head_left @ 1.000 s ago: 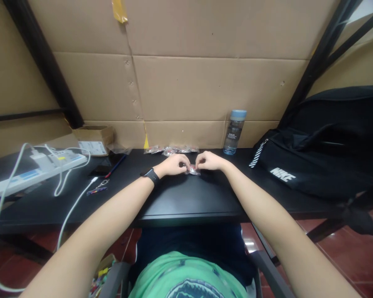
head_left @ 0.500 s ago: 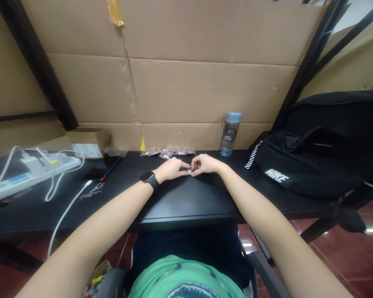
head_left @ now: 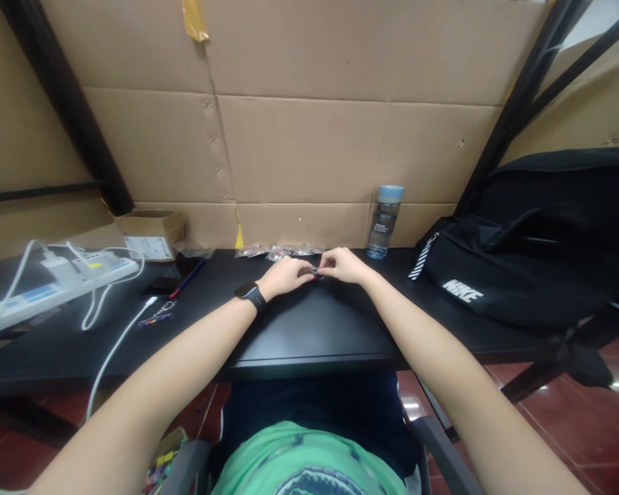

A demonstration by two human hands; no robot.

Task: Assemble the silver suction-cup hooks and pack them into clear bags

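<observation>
My left hand (head_left: 289,275), with a dark watch (head_left: 250,294) on its wrist, pinches one side of a small dark item (head_left: 316,271) over the black table (head_left: 309,330). From the other side my right hand (head_left: 343,265) pinches the same item between thumb and fingers. Touches of green and red show on it, but it is too small and too covered by fingertips to name. Just behind the hands, several small clear plastic packets (head_left: 278,252) lie in a row along the back of the table.
A water bottle (head_left: 384,223) stands at the back right, beside a black bag (head_left: 526,254). On the left are a power strip (head_left: 56,289) with white cables, a small cardboard box (head_left: 152,234), a phone (head_left: 161,286), a pen (head_left: 188,277) and a keychain (head_left: 157,317).
Both hands have shifted slightly, and my right fingers have come closer together. The item between them looked shiny and clear before; now it looks dark with green and red. The view has moved a little.
</observation>
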